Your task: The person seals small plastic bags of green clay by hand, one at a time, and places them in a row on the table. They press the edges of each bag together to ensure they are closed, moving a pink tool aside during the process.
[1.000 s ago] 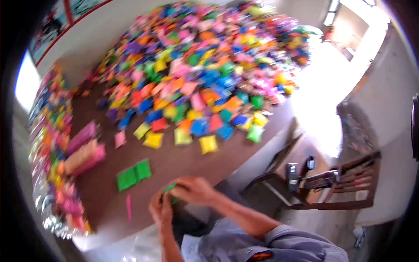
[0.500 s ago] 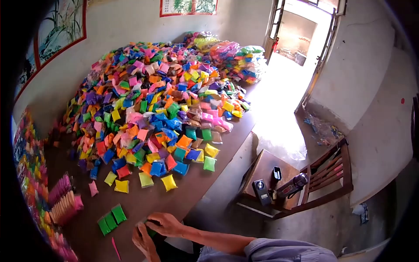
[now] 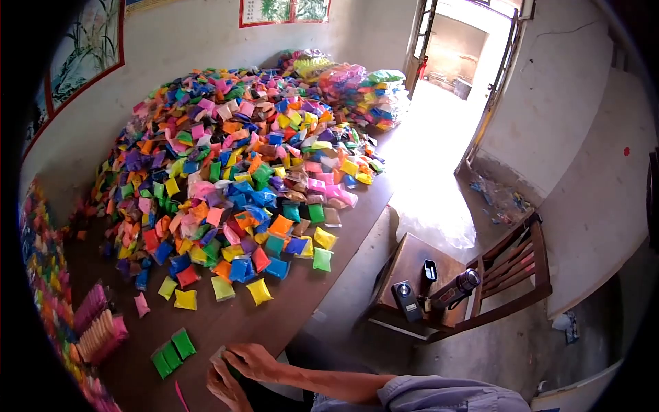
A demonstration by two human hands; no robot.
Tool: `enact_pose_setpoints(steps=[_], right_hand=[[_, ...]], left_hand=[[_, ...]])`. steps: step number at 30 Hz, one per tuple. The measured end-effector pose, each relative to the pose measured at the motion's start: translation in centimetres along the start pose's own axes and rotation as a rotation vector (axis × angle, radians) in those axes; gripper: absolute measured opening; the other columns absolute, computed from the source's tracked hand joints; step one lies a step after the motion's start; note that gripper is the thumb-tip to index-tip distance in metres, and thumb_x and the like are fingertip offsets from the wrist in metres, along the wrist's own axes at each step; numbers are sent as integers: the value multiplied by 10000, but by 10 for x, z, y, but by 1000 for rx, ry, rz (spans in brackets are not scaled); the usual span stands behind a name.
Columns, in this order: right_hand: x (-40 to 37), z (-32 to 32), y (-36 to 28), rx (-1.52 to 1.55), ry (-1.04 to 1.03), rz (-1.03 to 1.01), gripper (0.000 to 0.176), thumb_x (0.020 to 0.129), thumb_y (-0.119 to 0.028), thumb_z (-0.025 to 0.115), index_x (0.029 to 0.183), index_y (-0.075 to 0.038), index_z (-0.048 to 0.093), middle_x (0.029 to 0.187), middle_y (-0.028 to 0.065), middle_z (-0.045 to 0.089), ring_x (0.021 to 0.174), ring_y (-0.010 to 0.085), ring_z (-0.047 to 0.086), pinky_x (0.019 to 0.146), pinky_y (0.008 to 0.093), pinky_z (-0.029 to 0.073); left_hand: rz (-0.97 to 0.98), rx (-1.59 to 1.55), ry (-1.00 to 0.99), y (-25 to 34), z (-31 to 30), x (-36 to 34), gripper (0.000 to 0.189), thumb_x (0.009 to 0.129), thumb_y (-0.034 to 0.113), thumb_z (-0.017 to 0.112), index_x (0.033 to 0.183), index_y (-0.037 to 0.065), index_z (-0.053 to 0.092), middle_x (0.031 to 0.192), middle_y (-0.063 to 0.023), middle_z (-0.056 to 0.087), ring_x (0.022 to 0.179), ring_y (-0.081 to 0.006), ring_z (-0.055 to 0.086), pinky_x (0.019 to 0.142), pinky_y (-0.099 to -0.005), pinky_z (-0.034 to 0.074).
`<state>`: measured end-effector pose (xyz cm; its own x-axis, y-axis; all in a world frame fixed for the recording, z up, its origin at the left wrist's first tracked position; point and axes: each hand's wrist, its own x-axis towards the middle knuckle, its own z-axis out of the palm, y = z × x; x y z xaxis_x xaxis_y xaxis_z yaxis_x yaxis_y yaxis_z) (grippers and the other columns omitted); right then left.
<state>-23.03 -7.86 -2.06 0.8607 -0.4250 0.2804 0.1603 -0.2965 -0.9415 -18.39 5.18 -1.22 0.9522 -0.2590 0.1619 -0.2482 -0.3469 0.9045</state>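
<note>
My right hand (image 3: 250, 360) and my left hand (image 3: 225, 386) meet at the table's front edge, fingers bent and close together. Between the fingertips there is something small that I cannot make out. Just left of them on the brown table (image 3: 288, 309) lie green packets (image 3: 174, 353) side by side. A thin pink strip (image 3: 181, 396) lies below these packets. Beyond my hands, a large heap of small colourful packets (image 3: 226, 165) covers much of the table, with yellow packets (image 3: 259, 292) at its near edge.
Rows of pink and peach packets (image 3: 99, 329) stand at the left, beside another colourful pile (image 3: 44, 275). Clear bags of packets (image 3: 364, 93) are at the back. To the right are a wooden chair (image 3: 511, 275) and a stool (image 3: 384, 292) bearing a flask (image 3: 456, 288).
The view has shifted slightly, so the heap and chair appear a little further left. My hands remain together near the table edge, with the fingers slightly moved.
</note>
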Motion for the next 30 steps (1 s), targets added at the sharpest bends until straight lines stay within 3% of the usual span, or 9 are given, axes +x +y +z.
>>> enact_pose_setpoints(steps=[2, 9, 11, 15, 17, 21, 24, 27, 30], right_hand=[[0, 0, -2, 15, 36, 15, 246, 1070, -240, 578, 1011, -8, 635, 853, 231, 616, 774, 438, 624, 648, 478, 480], [6, -2, -12, 46, -5, 34, 346, 1083, -333, 535, 1020, -10, 640, 877, 232, 652, 783, 438, 644, 661, 480, 502], [5, -1, -11, -29, -5, -31, 370, 1081, -356, 527, 1028, -10, 646, 878, 233, 664, 786, 442, 651, 665, 482, 506], [3, 0, -5, -115, 16, -138, 360, 1065, -350, 554, 1050, -3, 652, 857, 242, 673, 781, 453, 664, 664, 488, 504], [3, -2, -8, -47, 32, -50, 349, 1063, -342, 566, 1053, -3, 650, 842, 243, 667, 775, 457, 660, 660, 490, 499], [5, -1, 0, 70, 31, 109, 333, 1059, -332, 594, 1054, -2, 636, 835, 249, 654, 778, 465, 652, 649, 492, 483], [5, -1, -4, 99, 57, 59, 357, 1067, -360, 582, 1058, -6, 630, 842, 250, 653, 785, 465, 653, 655, 496, 481], [4, -5, -10, 34, 6, 90, 368, 1069, -372, 577, 1068, -8, 633, 856, 255, 658, 793, 465, 655, 668, 499, 490], [6, 0, -4, 5, 9, 75, 376, 1066, -384, 581, 1082, -12, 635, 849, 255, 658, 791, 466, 655, 676, 498, 498]], left_hand=[[105, 151, 34, 8, 2, -2, 462, 1062, 413, 629, 1108, -31, 752, 928, -215, 775, 754, -320, 722, 627, -441, 563], [74, 270, -50, -35, -1, -3, 467, 1078, 415, 590, 1092, -19, 761, 901, -217, 766, 721, -306, 722, 595, -455, 551], [487, 664, 122, -88, 5, -5, 469, 1086, 424, 568, 1111, -4, 759, 860, -215, 759, 685, -304, 717, 553, -459, 534], [238, 407, 58, -40, 3, -4, 459, 1085, 419, 571, 1135, 1, 753, 851, -206, 758, 672, -303, 710, 551, -460, 530], [70, 235, 20, -22, 0, -4, 453, 1085, 416, 573, 1151, 4, 749, 845, -200, 757, 663, -302, 706, 549, -462, 528], [62, 263, -118, -25, -5, -4, 427, 1083, 394, 586, 1178, 7, 739, 877, -202, 764, 670, -305, 716, 566, -467, 534], [128, 347, -84, -2, -2, -9, 433, 1079, 384, 595, 1173, -16, 732, 920, -222, 762, 695, -332, 716, 584, -470, 535], [76, 85, -61, 21, -3, -10, 447, 1081, 383, 587, 1152, -35, 730, 950, -261, 751, 743, -369, 722, 580, -478, 529], [90, 188, -105, -17, -8, -3, 395, 1106, 274, 520, 961, -61, 670, 836, -284, 656, 710, -395, 642, 635, -498, 459]])
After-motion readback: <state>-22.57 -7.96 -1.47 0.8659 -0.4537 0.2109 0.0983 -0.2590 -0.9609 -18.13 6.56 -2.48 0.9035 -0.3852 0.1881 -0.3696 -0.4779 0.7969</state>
